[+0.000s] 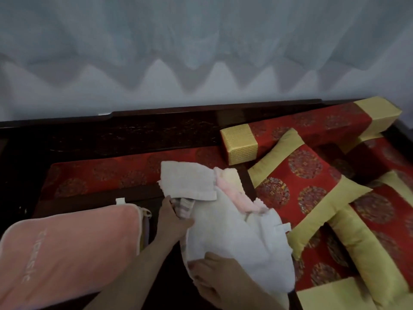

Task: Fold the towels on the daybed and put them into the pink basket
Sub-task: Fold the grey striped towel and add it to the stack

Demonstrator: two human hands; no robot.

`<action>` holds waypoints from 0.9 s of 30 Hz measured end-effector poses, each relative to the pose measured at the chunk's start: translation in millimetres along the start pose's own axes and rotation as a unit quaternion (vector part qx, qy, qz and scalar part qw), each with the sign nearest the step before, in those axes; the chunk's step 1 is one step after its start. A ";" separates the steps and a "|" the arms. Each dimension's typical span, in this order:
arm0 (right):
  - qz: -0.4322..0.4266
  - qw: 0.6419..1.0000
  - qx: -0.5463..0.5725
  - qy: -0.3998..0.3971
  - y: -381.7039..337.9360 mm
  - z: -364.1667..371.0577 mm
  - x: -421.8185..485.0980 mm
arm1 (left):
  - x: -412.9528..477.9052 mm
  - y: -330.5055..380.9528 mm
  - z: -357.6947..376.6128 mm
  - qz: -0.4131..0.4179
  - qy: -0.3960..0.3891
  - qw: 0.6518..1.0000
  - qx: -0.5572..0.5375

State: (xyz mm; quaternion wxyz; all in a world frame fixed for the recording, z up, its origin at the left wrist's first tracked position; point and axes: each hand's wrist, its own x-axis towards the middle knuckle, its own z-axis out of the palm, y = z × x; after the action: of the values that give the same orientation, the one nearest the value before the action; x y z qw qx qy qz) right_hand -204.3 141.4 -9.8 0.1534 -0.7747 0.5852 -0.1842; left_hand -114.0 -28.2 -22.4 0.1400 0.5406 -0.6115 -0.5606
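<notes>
A white towel [241,240] lies rumpled on the dark daybed, and both hands grip it. My left hand [173,217] pinches its upper left edge, beside a striped cloth [185,208]. At the towel's near edge, my right hand [214,278] clutches the fabric. A pale towel [187,180] lies just behind, with a pink towel [234,193] bunched next to it. At the lower left sits a folded pink towel with white lettering [67,253], resting on top of other folded cloths. The pink basket itself cannot be made out.
Red and gold cushions [306,182] crowd the right side of the daybed, with a long bolster [297,128] behind them. The dark wooden back rail [156,128] runs along the far edge below a pale curtain [201,52]. A red seat mat [100,173] lies behind the towels.
</notes>
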 end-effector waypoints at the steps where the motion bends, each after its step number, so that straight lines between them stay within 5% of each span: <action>1: 0.013 1.000 -0.004 -0.013 1.0 3.5 -4.2 | 2.1 -5.4 1.5 0.017 0.002 0.999 0.047; 5: 0.193 0.980 0.008 -0.043 11.7 6.7 -29.1 | 16.2 -21.8 -7.5 0.060 0.060 0.978 0.189; 9: 0.358 0.929 -0.027 -0.090 25.4 -26.1 -54.0 | 25.4 -11.2 -41.0 0.056 0.133 0.969 0.202; 14: 0.425 0.899 -0.098 -0.043 33.5 -93.2 -64.5 | 31.3 0.6 -77.8 0.044 0.205 0.958 0.195; 18: 0.430 0.890 -0.138 0.065 36.7 -148.4 -55.6 | 24.8 23.8 -87.5 0.070 0.211 0.961 0.166; 27: 0.275 0.870 -0.113 0.394 24.1 -271.8 -23.4 | -8.3 123.6 -120.6 0.035 0.255 0.966 -0.034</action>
State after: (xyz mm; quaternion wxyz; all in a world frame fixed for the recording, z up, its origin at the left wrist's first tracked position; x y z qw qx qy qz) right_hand -356.9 151.5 217.4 -0.1339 -0.4574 0.8031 -0.3577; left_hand -79.5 -112.2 124.8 0.3293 0.6387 -0.5549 -0.4192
